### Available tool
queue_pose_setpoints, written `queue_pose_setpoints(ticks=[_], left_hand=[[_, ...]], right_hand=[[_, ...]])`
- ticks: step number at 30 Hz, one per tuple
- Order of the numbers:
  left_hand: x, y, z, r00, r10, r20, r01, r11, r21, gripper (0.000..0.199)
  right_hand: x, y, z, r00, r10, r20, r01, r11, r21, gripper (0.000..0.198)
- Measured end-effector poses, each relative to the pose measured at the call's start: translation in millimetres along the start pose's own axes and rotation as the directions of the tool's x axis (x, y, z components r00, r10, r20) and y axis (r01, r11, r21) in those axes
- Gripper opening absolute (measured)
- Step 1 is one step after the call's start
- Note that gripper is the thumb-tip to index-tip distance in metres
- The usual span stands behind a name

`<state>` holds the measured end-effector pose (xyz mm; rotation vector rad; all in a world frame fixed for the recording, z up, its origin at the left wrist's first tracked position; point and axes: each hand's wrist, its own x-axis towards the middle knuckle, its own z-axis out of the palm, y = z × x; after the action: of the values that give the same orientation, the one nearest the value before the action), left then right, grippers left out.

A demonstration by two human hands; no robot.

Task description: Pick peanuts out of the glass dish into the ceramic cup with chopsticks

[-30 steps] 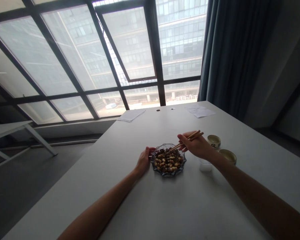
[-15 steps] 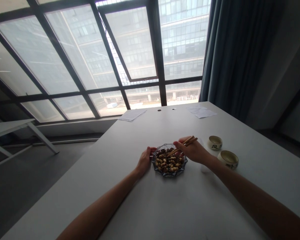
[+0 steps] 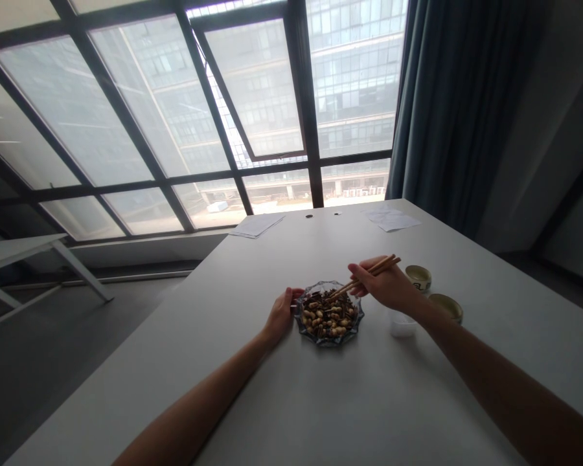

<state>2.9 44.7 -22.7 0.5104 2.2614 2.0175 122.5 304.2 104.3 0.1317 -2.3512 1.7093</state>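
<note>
A faceted clear glass bowl stands on the white table, holding peanuts in their shells and thin dark brown pieces. My left hand grips the bowl's left side, its fingertips partly hidden behind the rim. In my right hand is a pair of wooden chopsticks, slanting down left so that their tips reach into the dark pieces at the back of the bowl. Whether the tips pinch anything is too small to tell.
Right of the bowl, a small clear plastic container is partly covered by my right forearm. Beyond it are two ceramic cups, one farther back and one nearer. Papers lie at the table's far edge, below the windows.
My right hand and the chopsticks have shifted right and slightly up, away from the bowl's middle. More of the plastic container shows. My left hand stays at the bowl.
</note>
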Motion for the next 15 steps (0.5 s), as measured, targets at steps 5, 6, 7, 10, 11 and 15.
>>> queue_pose_setpoints(ticks=[5,6,7,10,11,15], left_hand=[[0.6,-0.7,0.0,1.000,-0.003,0.001,0.003,1.000,0.004,0.066],[0.5,-0.3,0.1,1.000,-0.003,0.002,0.003,1.000,0.005,0.066],[0.2,0.4,0.1,1.000,-0.004,0.002,0.004,1.000,0.006,0.066],[-0.6,2.7,0.4,1.000,-0.005,0.007,0.005,1.000,0.007,0.066],[-0.8,3.5,0.6,1.000,-0.005,0.008,0.005,1.000,0.006,0.066],[-0.9,5.3,1.3,1.000,-0.004,0.008,0.004,1.000,0.007,0.067]], right_hand=[[-9.3,-26.6,-54.1,0.989,0.048,-0.143,-0.062,0.994,-0.092,0.037],[-11.8,-29.9,-67.3,0.980,0.057,-0.189,-0.081,0.989,-0.122,0.036],[-14.5,-32.6,-80.6,0.971,0.074,-0.226,-0.110,0.982,-0.154,0.034],[-24.3,-36.9,-118.6,0.932,0.125,-0.341,-0.211,0.951,-0.227,0.029],[-27.5,-37.1,-129.5,0.919,0.150,-0.364,-0.252,0.934,-0.253,0.028],[-34.6,-29.7,-160.0,0.868,0.275,-0.413,-0.400,0.881,-0.253,0.028]])
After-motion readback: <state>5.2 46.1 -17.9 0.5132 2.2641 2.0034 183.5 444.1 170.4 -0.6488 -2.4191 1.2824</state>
